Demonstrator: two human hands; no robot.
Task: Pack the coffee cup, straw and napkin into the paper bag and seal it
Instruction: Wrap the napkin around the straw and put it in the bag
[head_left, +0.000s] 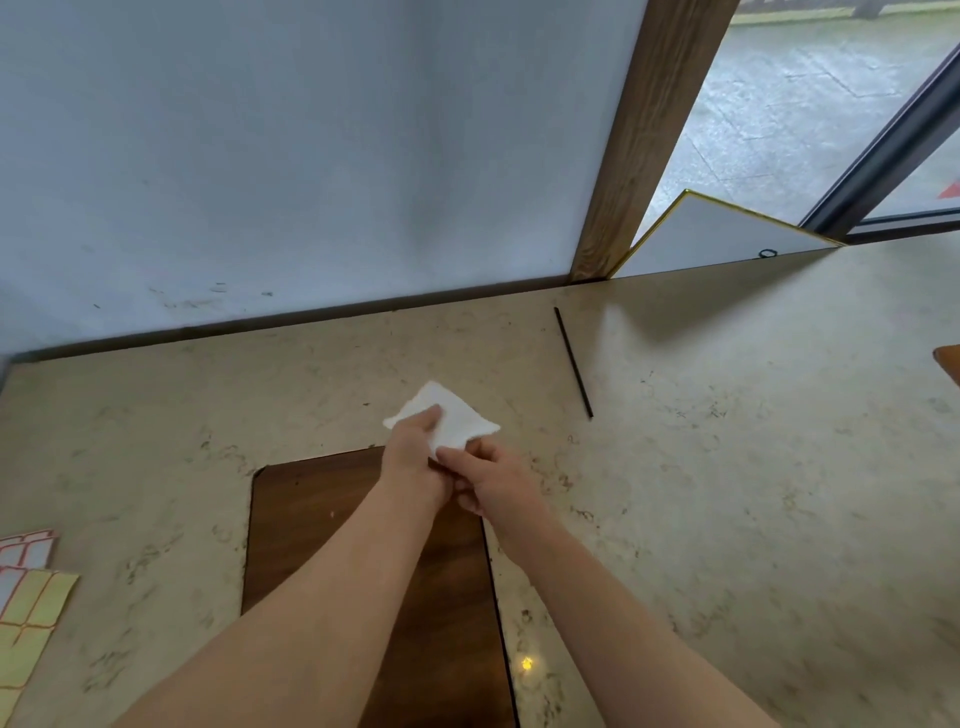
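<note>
A folded white napkin (457, 418) is held just above the beige counter (727, 467), near its middle. My left hand (410, 454) pinches the napkin's left side between thumb and fingers. My right hand (491, 480) grips its lower right corner. A thin black straw (573, 362) lies flat on the counter to the right of and beyond the napkin, apart from both hands. No coffee cup or paper bag is in view.
A dark wooden board (322, 545) lies under my forearms. Sheets of sticker labels (28, 592) sit at the left edge. A white wall panel, a wooden post (639, 140) and a gold-edged white board (711, 239) stand at the back. An orange-brown edge (948, 364) shows far right.
</note>
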